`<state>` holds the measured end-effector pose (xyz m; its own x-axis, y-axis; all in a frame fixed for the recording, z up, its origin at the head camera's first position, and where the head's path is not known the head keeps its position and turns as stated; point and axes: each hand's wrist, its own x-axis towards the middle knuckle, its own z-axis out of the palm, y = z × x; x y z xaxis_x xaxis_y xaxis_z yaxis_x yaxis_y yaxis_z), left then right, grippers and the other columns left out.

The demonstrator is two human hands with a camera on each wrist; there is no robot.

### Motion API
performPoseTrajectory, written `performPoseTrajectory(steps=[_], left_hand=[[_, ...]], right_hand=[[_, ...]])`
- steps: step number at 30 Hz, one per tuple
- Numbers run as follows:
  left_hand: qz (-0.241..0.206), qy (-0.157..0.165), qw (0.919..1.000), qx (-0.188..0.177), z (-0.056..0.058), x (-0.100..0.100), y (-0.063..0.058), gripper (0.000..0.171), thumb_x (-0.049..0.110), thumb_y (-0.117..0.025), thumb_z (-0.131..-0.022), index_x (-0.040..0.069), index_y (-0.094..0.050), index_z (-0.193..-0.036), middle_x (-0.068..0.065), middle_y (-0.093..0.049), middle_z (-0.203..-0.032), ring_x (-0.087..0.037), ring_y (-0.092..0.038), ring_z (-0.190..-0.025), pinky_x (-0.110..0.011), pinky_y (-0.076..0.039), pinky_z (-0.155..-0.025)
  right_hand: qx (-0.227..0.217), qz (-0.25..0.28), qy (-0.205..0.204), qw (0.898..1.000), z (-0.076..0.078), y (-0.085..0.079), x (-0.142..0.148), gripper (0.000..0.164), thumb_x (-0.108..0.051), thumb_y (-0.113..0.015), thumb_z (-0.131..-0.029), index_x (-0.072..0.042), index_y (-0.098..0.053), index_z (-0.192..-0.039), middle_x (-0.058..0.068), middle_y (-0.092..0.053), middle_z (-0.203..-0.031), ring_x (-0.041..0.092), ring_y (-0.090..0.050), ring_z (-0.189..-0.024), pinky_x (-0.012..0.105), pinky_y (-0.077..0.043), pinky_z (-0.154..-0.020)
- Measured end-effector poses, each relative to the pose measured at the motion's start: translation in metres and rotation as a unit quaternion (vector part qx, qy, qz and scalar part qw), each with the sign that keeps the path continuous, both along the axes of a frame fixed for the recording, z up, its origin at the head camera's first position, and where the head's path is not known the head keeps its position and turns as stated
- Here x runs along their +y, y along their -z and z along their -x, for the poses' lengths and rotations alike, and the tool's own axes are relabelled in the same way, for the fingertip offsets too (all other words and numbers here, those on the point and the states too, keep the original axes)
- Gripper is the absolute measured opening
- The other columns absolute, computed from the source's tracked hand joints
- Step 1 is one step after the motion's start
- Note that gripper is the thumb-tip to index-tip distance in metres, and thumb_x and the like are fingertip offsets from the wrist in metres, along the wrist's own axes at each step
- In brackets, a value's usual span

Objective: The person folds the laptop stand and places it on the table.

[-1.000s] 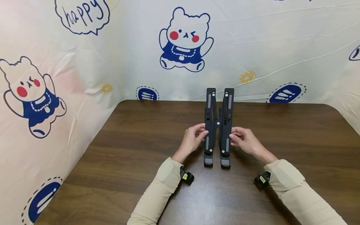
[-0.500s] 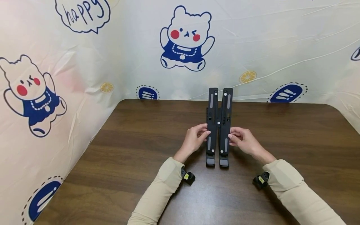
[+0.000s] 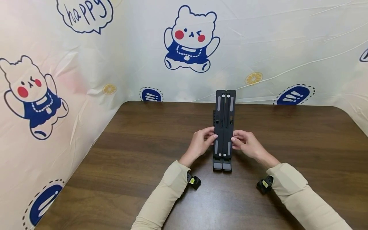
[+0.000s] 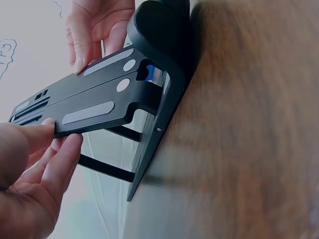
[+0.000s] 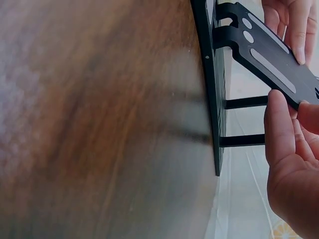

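A black folding laptop stand (image 3: 224,127) stands on the table, its two long arms side by side with only a thin seam between them. Grey pads and round white dots mark its top face. My left hand (image 3: 200,142) pinches the left arm's outer edge between thumb and fingers. On the opposite edge, my right hand (image 3: 248,143) pinches the right arm the same way. In the left wrist view the stand's upper plate (image 4: 84,94) slopes above its base, with struts (image 4: 107,167) between them. The fingertips behind the plate are partly hidden in the head view.
The brown wooden table (image 3: 138,143) extends around the stand on all sides. Behind it hangs a pale curtain (image 3: 258,38) printed with cartoon bears, close to the table's back edge. Black wrist cameras (image 3: 194,181) sit below both hands.
Both hands have moved toward each other, pressing the stand's two arms together. The V-shaped gap between the arms has narrowed to a seam.
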<state>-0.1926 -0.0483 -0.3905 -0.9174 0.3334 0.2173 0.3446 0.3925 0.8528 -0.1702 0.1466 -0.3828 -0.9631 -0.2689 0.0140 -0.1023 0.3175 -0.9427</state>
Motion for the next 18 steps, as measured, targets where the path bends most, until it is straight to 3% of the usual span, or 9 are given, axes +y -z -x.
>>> performPoseTrajectory(steps=[11,18], left_hand=[[0.004,-0.003,1.0,0.004,-0.0006,-0.0011,-0.001,0.028,0.007,-0.057,-0.086,0.0,-0.057,-0.113,-0.012,-0.064,-0.087,-0.016,-0.062,-0.074,-0.015,-0.049,-0.059],[0.055,-0.004,0.9981,0.028,-0.0024,-0.0045,-0.0057,0.029,0.015,-0.056,-0.087,0.001,-0.058,-0.112,-0.009,-0.064,-0.091,-0.016,-0.061,-0.077,-0.019,-0.048,-0.067]], right_hand=[[0.009,0.002,0.001,1.0,0.0003,0.0014,-0.0018,0.018,0.001,-0.048,-0.089,0.011,-0.051,-0.104,0.021,-0.059,-0.091,0.016,-0.059,-0.075,0.028,-0.052,-0.066],[0.02,-0.02,-0.007,1.0,-0.0011,-0.0026,0.0023,0.021,-0.001,-0.05,-0.088,0.013,-0.052,-0.104,0.023,-0.058,-0.092,0.025,-0.06,-0.08,0.032,-0.052,-0.067]])
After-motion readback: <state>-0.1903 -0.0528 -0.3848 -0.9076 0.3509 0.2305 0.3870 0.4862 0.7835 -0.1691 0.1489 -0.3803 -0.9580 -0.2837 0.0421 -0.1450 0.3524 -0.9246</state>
